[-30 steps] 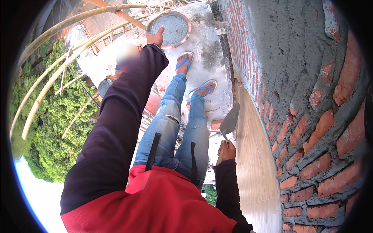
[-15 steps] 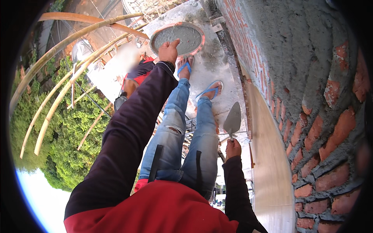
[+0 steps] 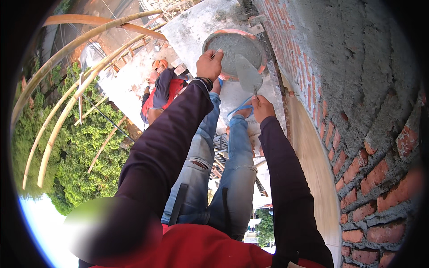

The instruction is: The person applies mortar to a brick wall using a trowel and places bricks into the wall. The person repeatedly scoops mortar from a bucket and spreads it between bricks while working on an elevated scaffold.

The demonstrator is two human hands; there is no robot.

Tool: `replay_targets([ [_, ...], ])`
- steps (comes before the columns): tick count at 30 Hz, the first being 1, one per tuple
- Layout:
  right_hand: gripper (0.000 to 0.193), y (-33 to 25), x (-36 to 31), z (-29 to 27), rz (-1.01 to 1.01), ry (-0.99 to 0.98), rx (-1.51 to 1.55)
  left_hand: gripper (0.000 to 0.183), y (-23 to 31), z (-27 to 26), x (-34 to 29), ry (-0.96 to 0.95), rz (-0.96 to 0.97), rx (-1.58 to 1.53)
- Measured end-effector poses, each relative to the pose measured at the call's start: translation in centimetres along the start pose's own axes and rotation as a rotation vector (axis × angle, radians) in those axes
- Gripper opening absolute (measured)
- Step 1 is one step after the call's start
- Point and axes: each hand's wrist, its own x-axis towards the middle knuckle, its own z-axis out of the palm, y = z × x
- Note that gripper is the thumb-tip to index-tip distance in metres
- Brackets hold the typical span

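Note:
My right hand [image 3: 262,108] is closed around the handle of a trowel [image 3: 248,77]. Its grey, leaf-shaped blade overlaps the near right part of a round basin [image 3: 263,67] with a reddish rim. Wet grey mortar [image 3: 232,47] fills the basin, which rests on the pale platform by my feet. At the basin's near left rim, my left hand [image 3: 209,65] has its fingers pinched together. A thin pale line shows at its fingertips, too fine to name.
On my right rises a brick wall [image 3: 375,176], partly coated with grey mortar [image 3: 339,53]. A co-worker in red and dark clothing [image 3: 165,91] bends low at the left. Bamboo poles [image 3: 67,111] curve along the left side, with trees [image 3: 94,165] beyond. My feet wear blue flip-flops [image 3: 241,107].
My right hand has brought the trowel up and left, from beside my leg to over the basin. In the picture, the basin and my left hand sit further right; the view has shifted too.

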Motion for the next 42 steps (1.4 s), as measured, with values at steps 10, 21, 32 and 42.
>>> replay_targets([
  [10, 0.046, -2.8, 2.6, -4.5, 0.138, -0.007, -0.543, 0.052, -6.1, -8.1, -6.3, -0.212, 0.158, 0.286],
  [21, 0.040, -2.4, 13.6, 3.8, -0.244, 0.099, -0.245, 0.100, -7.0, -11.9, -25.8, -0.679, -0.335, 0.702],
  [32, 0.037, -1.1, 5.8, 3.3, -0.274, 0.382, -0.370, 0.096, -5.6, -9.9, -25.7, -0.639, -0.422, 0.877],
  [42, 0.045, -5.8, 6.6, 2.3, -0.033, 0.119, -0.402, 0.093, -4.7, -9.6, -25.3, -0.642, -0.424, 0.895],
])
